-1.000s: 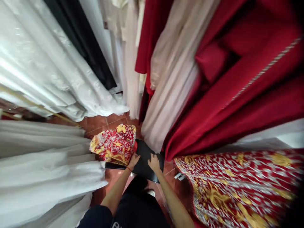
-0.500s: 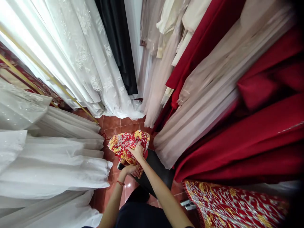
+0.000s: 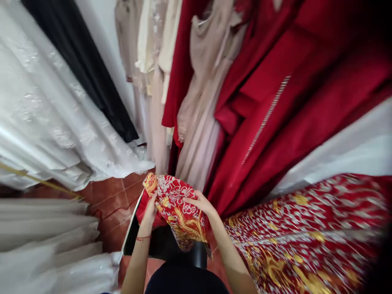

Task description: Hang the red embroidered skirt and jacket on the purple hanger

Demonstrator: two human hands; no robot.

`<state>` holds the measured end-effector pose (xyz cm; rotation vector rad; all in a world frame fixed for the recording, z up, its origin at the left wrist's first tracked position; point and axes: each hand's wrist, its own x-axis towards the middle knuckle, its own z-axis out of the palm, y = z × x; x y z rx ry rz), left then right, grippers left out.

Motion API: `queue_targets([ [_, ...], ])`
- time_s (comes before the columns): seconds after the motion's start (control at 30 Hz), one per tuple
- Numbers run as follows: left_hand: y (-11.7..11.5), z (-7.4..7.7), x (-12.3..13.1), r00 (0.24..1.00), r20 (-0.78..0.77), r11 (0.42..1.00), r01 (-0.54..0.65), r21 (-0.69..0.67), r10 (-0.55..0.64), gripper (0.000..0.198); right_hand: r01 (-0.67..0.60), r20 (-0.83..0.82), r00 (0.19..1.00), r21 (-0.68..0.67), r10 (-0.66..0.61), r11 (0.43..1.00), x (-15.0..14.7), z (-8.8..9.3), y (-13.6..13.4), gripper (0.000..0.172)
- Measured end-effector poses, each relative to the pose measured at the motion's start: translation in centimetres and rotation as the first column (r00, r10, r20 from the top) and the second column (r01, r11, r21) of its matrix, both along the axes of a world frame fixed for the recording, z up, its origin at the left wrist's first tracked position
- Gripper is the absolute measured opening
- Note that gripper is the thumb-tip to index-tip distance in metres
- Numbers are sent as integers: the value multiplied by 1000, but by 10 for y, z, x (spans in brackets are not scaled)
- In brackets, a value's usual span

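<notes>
Both hands hold a red embroidered garment (image 3: 180, 204) with gold and silver patterns, slightly bunched, above a dark seat-like surface (image 3: 162, 243). On the garment's left edge, my left hand (image 3: 150, 210) is closed, its fingers partly hidden by the cloth. My right hand (image 3: 202, 203) grips the right side, with a digit lying over the top and the others out of sight beneath. Plain red cloth (image 3: 141, 209) shows beside the left hand. A thin red bracelet (image 3: 143, 238) circles my left wrist.
White gowns (image 3: 70, 122) hang at left, beside a black garment (image 3: 88, 77). Beige dresses (image 3: 199, 94) and red gowns (image 3: 269, 118) hang ahead and right. A large red embroidered skirt (image 3: 306, 232) spreads at lower right. A yellow bar (image 3: 39, 181) crosses above the tiled floor (image 3: 112, 200).
The view has swung right. My hands have moved apart to opposite sides of the embroidered garment, which is now spread wider and turned. The left hand has come up from its lower edge.
</notes>
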<state>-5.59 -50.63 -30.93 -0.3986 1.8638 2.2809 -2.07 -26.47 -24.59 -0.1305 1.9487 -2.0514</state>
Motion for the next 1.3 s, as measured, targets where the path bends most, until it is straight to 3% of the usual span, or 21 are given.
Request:
queue_targets([
  [0.1,86,17,5,988,43,968,138,211,-150,42,229,86,969,16,-230,973,48,4,65,44],
  [0.17,134,33,21,944,56,905,292,309,-324,48,445,117,886,57,-448,894,84,1,100,47],
  [0.23,176,53,42,848,2,802,500,327,-529,51,613,62,779,130,-623,779,121,2,128,49],
  [0.37,250,103,88,589,-228,552,807,208,-775,51,785,-218,613,270,-759,557,195,30,159,45],
  [0.47,301,139,130,378,-416,426,904,-24,-827,43,891,-402,450,267,-797,368,253,69,161,43],
  [0.53,328,155,162,185,-504,302,940,-160,-844,39,938,-517,343,237,-784,253,290,94,153,49],
  [0.6,349,165,195,-15,-513,127,962,-240,-858,42,950,-624,288,283,-727,133,322,113,143,70],
  [0.67,363,172,222,-199,-470,-65,956,-285,-860,48,927,-700,260,373,-665,-31,346,124,134,94],
  [0.73,376,179,244,-375,-426,-243,911,-332,-823,52,884,-751,205,417,-628,-210,362,129,130,98],
  [0.77,382,183,253,-441,-416,-300,883,-362,-795,52,861,-775,153,409,-613,-302,367,130,131,93],
  [0.87,395,194,274,-508,-432,-350,849,-395,-745,45,772,-828,-33,335,-560,-540,375,133,135,64],
  [0.93,399,198,282,-499,-453,-368,861,-350,-739,40,713,-834,-100,321,-543,-624,377,137,140,49],
  [1.03,396,192,282,-498,-435,-401,866,-300,-750,40,678,-819,-86,369,-568,-636,380,143,145,49],
  [1.13,382,173,273,-463,-364,-357,877,-322,-808,52,656,-835,-79,368,-545,-659,381,148,150,57],
  [1.23,359,146,264,-423,-299,-291,869,-399,-855,68,629,-870,-178,259,-460,-733,383,153,157,54],
  [1.3,345,129,263,-378,-344,-179,853,-491,-860,76,658,-854,-261,183,-449,-731,382,157,162,47],
])
